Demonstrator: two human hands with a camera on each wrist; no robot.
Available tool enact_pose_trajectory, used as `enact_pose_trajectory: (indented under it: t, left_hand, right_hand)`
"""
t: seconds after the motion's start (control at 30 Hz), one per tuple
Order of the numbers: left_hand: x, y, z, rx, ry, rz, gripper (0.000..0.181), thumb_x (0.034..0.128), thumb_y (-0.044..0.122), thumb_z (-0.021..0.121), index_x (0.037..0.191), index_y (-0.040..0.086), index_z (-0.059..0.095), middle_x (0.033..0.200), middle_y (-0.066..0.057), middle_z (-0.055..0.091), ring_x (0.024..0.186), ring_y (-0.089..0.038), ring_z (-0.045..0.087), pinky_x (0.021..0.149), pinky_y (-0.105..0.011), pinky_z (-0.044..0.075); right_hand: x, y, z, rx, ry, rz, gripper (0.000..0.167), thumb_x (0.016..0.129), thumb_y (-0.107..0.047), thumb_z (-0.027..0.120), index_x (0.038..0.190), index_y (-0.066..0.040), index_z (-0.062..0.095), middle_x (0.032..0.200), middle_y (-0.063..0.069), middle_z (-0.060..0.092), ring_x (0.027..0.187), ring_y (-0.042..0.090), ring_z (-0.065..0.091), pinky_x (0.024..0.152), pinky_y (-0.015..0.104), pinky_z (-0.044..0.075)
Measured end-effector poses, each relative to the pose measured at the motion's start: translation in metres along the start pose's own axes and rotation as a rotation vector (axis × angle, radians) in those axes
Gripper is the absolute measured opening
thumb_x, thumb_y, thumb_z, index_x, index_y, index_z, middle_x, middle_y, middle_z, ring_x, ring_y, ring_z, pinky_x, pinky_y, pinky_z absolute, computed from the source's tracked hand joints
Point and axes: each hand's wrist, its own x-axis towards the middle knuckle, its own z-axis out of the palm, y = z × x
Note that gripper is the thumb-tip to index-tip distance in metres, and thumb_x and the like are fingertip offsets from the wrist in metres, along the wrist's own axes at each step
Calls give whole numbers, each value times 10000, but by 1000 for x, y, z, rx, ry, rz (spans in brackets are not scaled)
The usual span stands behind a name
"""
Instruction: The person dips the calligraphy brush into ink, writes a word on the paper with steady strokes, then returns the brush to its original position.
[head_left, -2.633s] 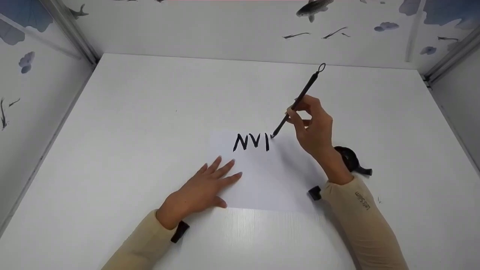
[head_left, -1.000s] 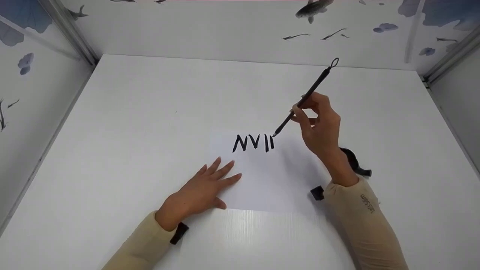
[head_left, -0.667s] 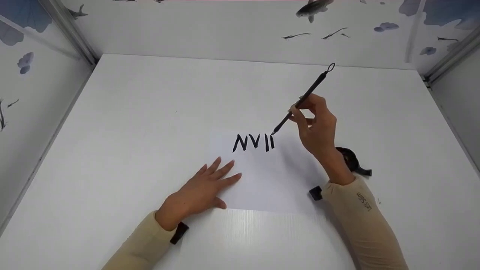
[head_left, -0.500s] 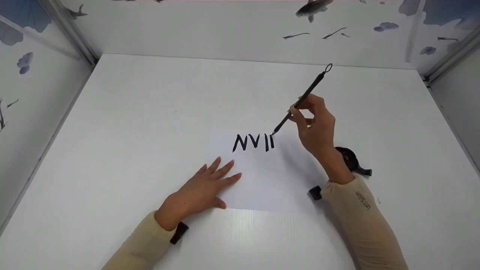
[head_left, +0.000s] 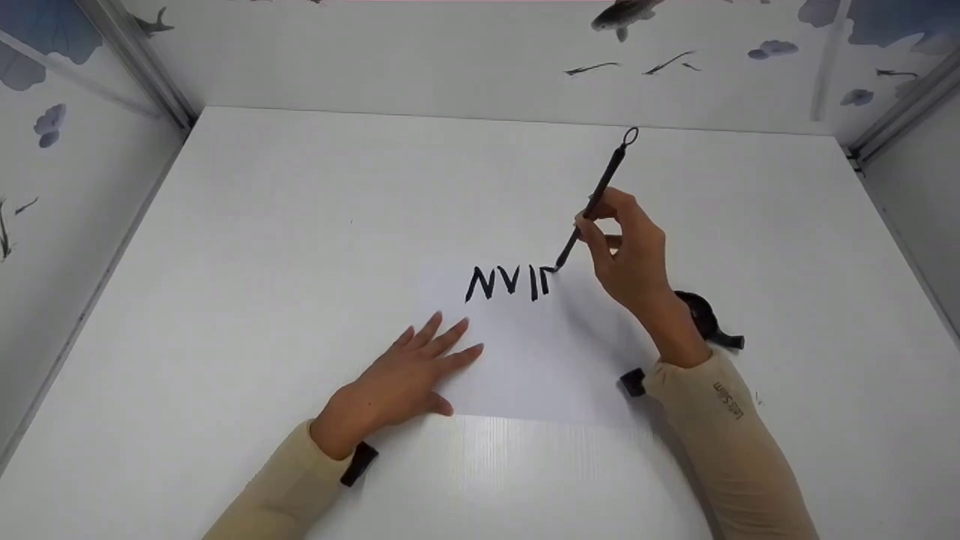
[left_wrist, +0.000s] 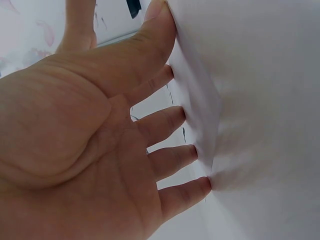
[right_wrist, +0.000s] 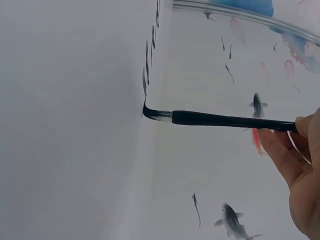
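My right hand (head_left: 630,259) pinches a black brush (head_left: 606,176) by the handle in the head view; its upper end carries a small loop. In the right wrist view the brush (right_wrist: 215,119) has its inked bristles bent against the paper. Black strokes (head_left: 512,280) like "NVI" and a further upright with a short top stroke run along the upper part of the white paper (head_left: 525,360). My left hand (head_left: 394,382) lies with spread fingers on the paper's left side. The left wrist view shows the left hand's fingertips (left_wrist: 182,114) touching the sheet.
A black round object (head_left: 699,311), partly hidden by the right forearm, lies on the white table (head_left: 300,187). Dark blocks show by both wrists. Panels with painted fish (head_left: 622,16) stand behind and beside the table.
The brush tip has moved a little to the right and the handle stands more upright. A second upright and a short stroke at its top have appeared. My left hand has stayed still.
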Motion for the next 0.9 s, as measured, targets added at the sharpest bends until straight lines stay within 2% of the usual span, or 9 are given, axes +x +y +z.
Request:
enact_pose_trajectory:
  t: [0.3,0.9]
  left_hand:
    - [0,0,1,-8,3,-6,781,804,262,766,1481,180,385,1577,-96,173,1432,-379,68,1106,-566,153]
    - [1,0,3,2,8,-18,791,802,253,770,1486,192,377,1579,-85,171,1435,-369,63,1110,-556,154]
  right_hand:
    - [2,-2,-3,-45,-48,-20,320,874,61,637,1171,7,532,951,123,628,878,198,656,566,308,559]
    - [1,-12,-5,-45,-155,-23,346,865,64,648,1182,4,525,967,126,616,875,197,633,546,332,556]
